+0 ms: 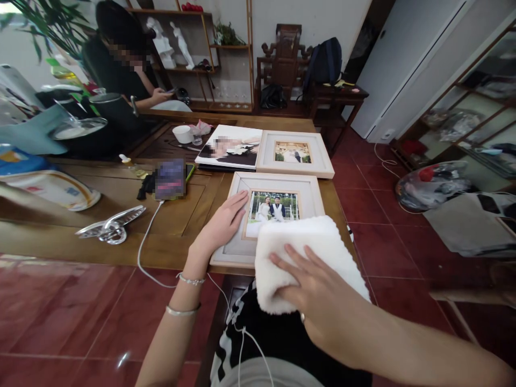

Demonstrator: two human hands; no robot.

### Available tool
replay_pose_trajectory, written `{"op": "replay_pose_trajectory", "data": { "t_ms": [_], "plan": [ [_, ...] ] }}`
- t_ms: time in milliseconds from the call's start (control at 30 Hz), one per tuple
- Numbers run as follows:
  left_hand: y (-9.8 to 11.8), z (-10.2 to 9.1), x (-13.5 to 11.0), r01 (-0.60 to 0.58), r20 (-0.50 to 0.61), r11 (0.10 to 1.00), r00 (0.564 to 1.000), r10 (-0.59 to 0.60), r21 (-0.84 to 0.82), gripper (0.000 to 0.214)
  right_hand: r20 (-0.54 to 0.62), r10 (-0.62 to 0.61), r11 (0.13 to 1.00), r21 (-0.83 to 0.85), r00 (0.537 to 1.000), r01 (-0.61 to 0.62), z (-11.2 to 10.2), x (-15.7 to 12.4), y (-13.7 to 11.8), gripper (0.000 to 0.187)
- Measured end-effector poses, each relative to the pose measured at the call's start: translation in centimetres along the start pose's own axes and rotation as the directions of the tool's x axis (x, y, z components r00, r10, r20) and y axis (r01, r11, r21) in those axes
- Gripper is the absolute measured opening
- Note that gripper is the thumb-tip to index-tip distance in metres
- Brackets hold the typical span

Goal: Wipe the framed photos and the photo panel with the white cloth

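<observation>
A light wooden picture frame (237, 244) lies face up at the table's near edge, with a photo of two people in its middle. My left hand (221, 223) rests on the frame's left side, fingers stretched out flat. A thick, fluffy white cloth (314, 231) covers the frame's lower right corner and hangs past the edge. My right hand (310, 285) holds this cloth from above, its fingers spread over the pile. Part of the photo and frame is hidden under the cloth.
Behind lie a second picture frame (322, 158) and a photo panel (205, 153). To the left are a phone (169, 180) on a white cable, a silver metal ornament (113, 226) and a blue-and-white bottle (52, 185). A seated person (116, 64) holds a phone across the table.
</observation>
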State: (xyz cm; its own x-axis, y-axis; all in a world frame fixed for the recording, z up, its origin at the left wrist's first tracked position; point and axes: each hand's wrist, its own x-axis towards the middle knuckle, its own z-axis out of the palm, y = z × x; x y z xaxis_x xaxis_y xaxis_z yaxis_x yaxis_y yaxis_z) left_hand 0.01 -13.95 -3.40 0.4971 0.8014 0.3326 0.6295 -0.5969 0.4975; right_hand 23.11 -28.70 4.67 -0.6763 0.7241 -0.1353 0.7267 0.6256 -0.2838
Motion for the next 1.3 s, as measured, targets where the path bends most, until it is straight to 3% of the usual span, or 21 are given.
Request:
{"op": "replay_pose_trajectory", "data": {
  "t_ms": [133, 267, 433, 633, 833, 1033, 1167, 1300],
  "plan": [
    [0.0, 0.0, 0.0, 0.01, 0.005, 1.0, 1.0, -0.01, -0.008, 0.046, -0.048, 0.007, 1.0, 0.003, 0.999, -0.007, 1.0, 1.5, 0.7, 0.056],
    [0.0, -0.1, 0.0, 0.01, 0.014, 0.999, 1.0, -0.009, -0.03, 0.045, -0.158, 0.087, 0.991, -0.082, 0.984, -0.101, 0.9, 5.4, 4.5, 0.059],
    [0.0, -0.2, 0.0, 0.019, 0.021, 0.999, 1.0, -0.018, -0.03, 0.045, -0.289, 0.179, 0.95, -0.197, 0.94, -0.241, -0.7, 10.3, 9.5, 0.062],
    [0.0, -0.3, 0.1, 0.019, 0.021, 0.999, 1.0, -0.019, -0.032, 0.045, -0.35, 0.173, 0.93, -0.251, 0.921, -0.27, -1.1, 12.9, 11.9, 0.061],
    [-0.1, -0.1, 0.1, 0.014, 0.015, 0.999, 1.0, -0.014, -0.036, 0.044, -0.179, 0.185, 0.943, -0.246, 0.966, -0.225, -0.5, 11.0, 8.5, 0.059],
    [-0.1, 0.0, 0.0, 0.0, -0.005, 1.0, 1.0, 0.0, -0.026, 0.045, -0.016, 0.042, 0.994, -0.096, 0.999, -0.043, -0.5, 4.9, 1.9, 0.05],
    [0.0, 0.0, 0.0, 0.004, -0.015, 1.0, 1.0, -0.004, -0.022, 0.045, 0.021, -0.003, 1.0, -0.008, 1.0, 0.003, 0.0, 2.0, -0.9, 0.045],
    [0.2, -0.1, 0.0, 0.021, -0.015, 1.0, 1.0, -0.021, -0.022, 0.045, -0.021, -0.001, 1.0, 0.016, 1.0, 0.001, 0.8, 2.3, -0.7, 0.047]
  ]
}}
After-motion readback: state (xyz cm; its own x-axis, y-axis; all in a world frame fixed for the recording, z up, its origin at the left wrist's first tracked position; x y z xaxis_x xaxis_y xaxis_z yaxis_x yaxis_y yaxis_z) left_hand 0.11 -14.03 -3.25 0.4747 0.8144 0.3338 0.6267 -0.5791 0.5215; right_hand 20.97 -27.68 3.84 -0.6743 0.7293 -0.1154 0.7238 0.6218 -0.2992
